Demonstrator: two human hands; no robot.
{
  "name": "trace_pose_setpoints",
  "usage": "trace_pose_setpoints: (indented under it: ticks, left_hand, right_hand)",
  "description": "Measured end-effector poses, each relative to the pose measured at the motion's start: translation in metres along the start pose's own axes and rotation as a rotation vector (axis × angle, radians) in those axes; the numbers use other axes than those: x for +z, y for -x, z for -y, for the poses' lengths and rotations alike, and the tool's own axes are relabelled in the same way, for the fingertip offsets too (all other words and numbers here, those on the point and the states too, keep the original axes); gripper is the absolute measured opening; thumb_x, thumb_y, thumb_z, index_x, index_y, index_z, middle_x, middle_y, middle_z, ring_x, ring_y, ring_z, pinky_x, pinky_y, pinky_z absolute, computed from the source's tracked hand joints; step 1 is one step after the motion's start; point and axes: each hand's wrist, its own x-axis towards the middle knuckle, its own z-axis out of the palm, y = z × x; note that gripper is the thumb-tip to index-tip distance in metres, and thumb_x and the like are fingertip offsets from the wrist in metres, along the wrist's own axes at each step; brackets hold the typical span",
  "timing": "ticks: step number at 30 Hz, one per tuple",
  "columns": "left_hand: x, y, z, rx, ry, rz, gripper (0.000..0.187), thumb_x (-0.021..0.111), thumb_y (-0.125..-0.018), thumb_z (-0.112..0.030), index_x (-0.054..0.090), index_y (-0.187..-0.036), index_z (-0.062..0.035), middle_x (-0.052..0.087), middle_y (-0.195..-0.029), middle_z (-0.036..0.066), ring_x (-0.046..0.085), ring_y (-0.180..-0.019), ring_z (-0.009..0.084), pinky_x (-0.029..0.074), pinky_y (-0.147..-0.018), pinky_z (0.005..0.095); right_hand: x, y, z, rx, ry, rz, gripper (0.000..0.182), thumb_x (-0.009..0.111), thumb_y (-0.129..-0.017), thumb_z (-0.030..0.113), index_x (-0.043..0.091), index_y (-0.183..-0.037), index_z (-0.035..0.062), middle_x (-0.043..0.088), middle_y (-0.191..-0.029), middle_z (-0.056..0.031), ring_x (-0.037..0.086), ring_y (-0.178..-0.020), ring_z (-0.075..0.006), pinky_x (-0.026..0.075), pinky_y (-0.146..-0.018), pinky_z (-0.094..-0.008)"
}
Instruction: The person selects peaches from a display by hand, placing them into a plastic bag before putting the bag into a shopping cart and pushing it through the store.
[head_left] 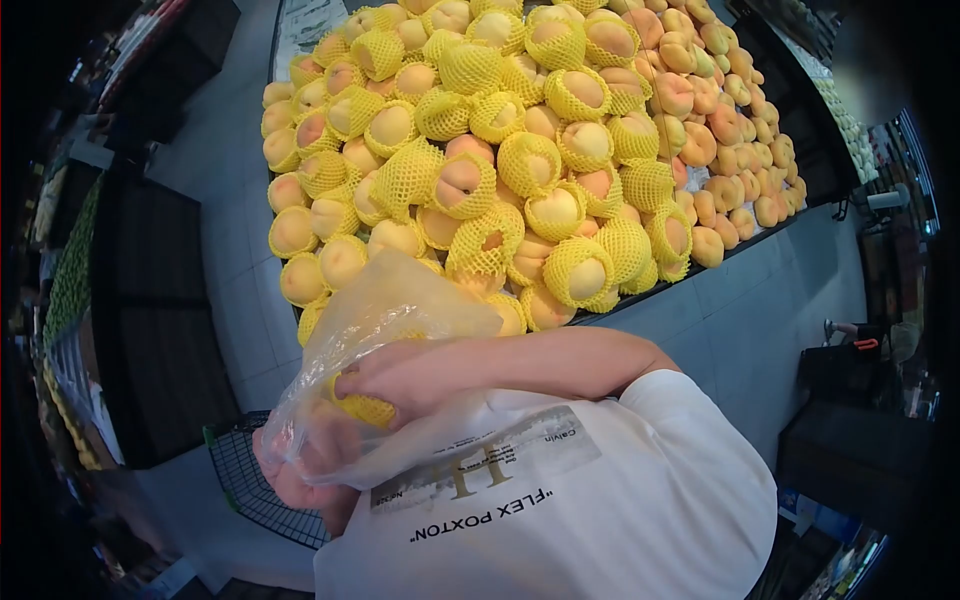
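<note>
- While my right hand (388, 374) sits within the clear plastic bag (410, 295), its fingers are curled around a peach in yellow foam netting (362, 408), with the thin film lying over them.
- My left hand (310, 448) is beside it, nearer the lower left, fingers closed on the bag; the film covers part of that hand, so I cannot make out each fingertip.
- The netted peach I'm holding is inside the bag, just in front of my white shirt (640, 480).
- The upper part of the bag spreads toward the display stand (770, 232), overlapping the nearest fruit in my view.
- On the stand, a broad heap of peaches (460, 180) lies ahead of me, many in yellow netting and some with the netting pulled askew.
- To the right of that heap, bare, flattened peaches (725, 125) are piled on the same stand.
- Below and to the left of my left hand, a dark wire cart (262, 490) with a green edge shows above the grey tiled floor (235, 300).
</note>
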Motion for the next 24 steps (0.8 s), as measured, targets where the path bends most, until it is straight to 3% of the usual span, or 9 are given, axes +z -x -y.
trace_pose_setpoints:
  ticks: [4,9,11,14,15,16,19,22,24]
  left_hand:
    - [0.009,-0.014,0.001,-0.088,0.514,0.139,0.007,0.046,-0.090,0.002,0.049,-0.084,-0.0007,0.056,-0.072,0.011,0.051,-0.060,0.0138,0.044,-0.055,0.0275]
    - [-0.008,0.005,0.016,-0.126,0.235,-0.153,0.012,0.043,-0.087,0.005,0.054,-0.090,0.0019,0.057,-0.075,0.012,0.057,-0.065,0.0146,0.048,-0.055,0.0284]
    - [-0.003,0.002,0.015,-0.179,0.281,-0.194,0.010,0.043,-0.086,0.005,0.052,-0.087,0.0001,0.054,-0.071,0.009,0.052,-0.058,0.0122,0.045,-0.048,0.0274]
    - [0.007,-0.018,0.008,-0.282,0.652,0.003,0.010,0.045,-0.087,0.005,0.049,-0.081,-0.0019,0.050,-0.064,0.005,0.045,-0.046,0.0090,0.040,-0.038,0.0258]
    - [0.008,-0.021,0.008,-0.294,0.683,0.053,0.011,0.045,-0.089,0.004,0.053,-0.082,0.0011,0.054,-0.066,0.007,0.050,-0.050,0.0110,0.042,-0.043,0.0264]
    - [0.009,-0.025,0.007,-0.307,0.714,0.104,0.014,0.046,-0.091,0.003,0.058,-0.084,0.0042,0.059,-0.068,0.010,0.054,-0.054,0.0129,0.045,-0.047,0.0270]
    - [0.020,-0.034,0.002,-0.309,0.657,0.155,0.014,0.041,-0.079,0.012,0.047,-0.082,-0.0002,0.049,-0.062,0.008,0.044,-0.043,0.0105,0.038,-0.033,0.0263]
    - [0.016,-0.025,0.003,-0.349,0.487,0.110,0.024,0.047,-0.098,0.001,0.054,-0.074,0.0018,0.055,-0.063,0.006,0.049,-0.048,0.0100,0.039,-0.043,0.0256]
    - [0.020,-0.028,-0.001,-0.374,0.512,0.126,0.026,0.048,-0.099,0.000,0.053,-0.073,0.0020,0.054,-0.063,0.006,0.048,-0.048,0.0097,0.039,-0.043,0.0252]
  right_hand:
    - [-0.039,0.012,0.025,0.176,-0.170,-0.118,0.070,0.082,-0.072,0.028,0.056,-0.132,0.0044,0.062,-0.126,-0.0202,0.056,-0.125,-0.0376,0.045,-0.104,-0.0466]
    - [-0.111,0.048,0.034,-0.054,-0.281,-0.191,0.075,0.083,-0.072,0.029,0.056,-0.137,0.0051,0.062,-0.131,-0.0145,0.060,-0.122,-0.0265,0.046,-0.105,-0.0372]
    - [-0.138,0.062,0.033,-0.048,-0.627,-0.231,0.074,0.084,-0.072,0.025,0.056,-0.136,0.0025,0.062,-0.130,-0.0105,0.060,-0.120,-0.0207,0.047,-0.105,-0.0341]
    - [-0.196,0.077,0.015,-0.102,-0.669,-0.377,0.069,0.082,-0.074,0.017,0.056,-0.136,-0.0002,0.061,-0.130,-0.0074,0.059,-0.119,-0.0167,0.049,-0.102,-0.0323]
    - [-0.211,0.077,0.007,-0.068,-0.696,-0.483,0.067,0.080,-0.075,0.016,0.056,-0.136,-0.0006,0.062,-0.129,-0.0074,0.059,-0.118,-0.0164,0.050,-0.100,-0.0316]
    - [-0.228,0.071,-0.003,0.009,-0.572,-0.601,0.072,0.083,-0.076,0.022,0.054,-0.138,-0.0015,0.062,-0.130,-0.0093,0.061,-0.117,-0.0173,0.051,-0.099,-0.0322]
    - [-0.282,0.038,-0.046,0.212,-0.161,-0.825,0.078,0.087,-0.076,0.030,0.053,-0.140,-0.0002,0.067,-0.122,-0.0103,0.067,-0.109,-0.0152,0.055,-0.090,-0.0299]
    - [-0.330,0.005,-0.108,0.490,0.178,-0.894,0.077,0.088,-0.075,0.031,0.056,-0.140,0.0032,0.071,-0.114,-0.0095,0.071,-0.100,-0.0161,0.056,-0.088,-0.0302]
    - [-0.348,-0.016,-0.144,0.527,0.246,-0.980,0.077,0.087,-0.073,0.039,0.059,-0.135,0.0031,0.072,-0.111,-0.0141,0.070,-0.103,-0.0191,0.055,-0.090,-0.0320]
